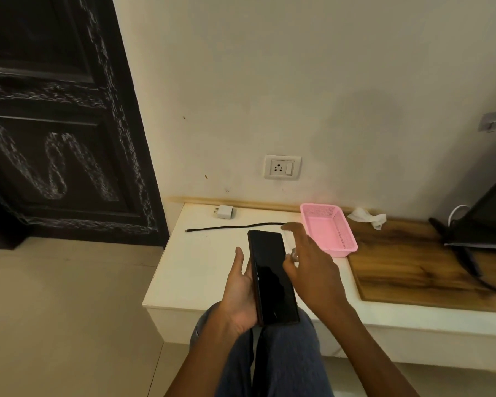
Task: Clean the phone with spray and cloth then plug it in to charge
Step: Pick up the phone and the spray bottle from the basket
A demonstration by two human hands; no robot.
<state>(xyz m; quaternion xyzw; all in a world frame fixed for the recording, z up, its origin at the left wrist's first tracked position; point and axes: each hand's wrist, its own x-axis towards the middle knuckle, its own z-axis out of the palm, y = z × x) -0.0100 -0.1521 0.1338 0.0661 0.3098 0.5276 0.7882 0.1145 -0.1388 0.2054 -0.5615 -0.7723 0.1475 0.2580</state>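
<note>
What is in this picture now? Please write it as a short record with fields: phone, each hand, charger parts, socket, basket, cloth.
phone: black phone, screen dark, held above the white ledge
left hand: left hand grips the phone from below
right hand: right hand open, fingers spread, beside the phone
adapter: white adapter lies near the wall
cable: black cable lies loose, unplugged
socket: wall socket, nothing plugged in
basket: pink basket, looks empty
cloth: white cloth on the wooden board

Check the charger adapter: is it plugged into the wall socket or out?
Out. The white adapter lies on the white ledge with its pins bare, and the wall socket above is empty; the black cable lies loose nearby.
</note>
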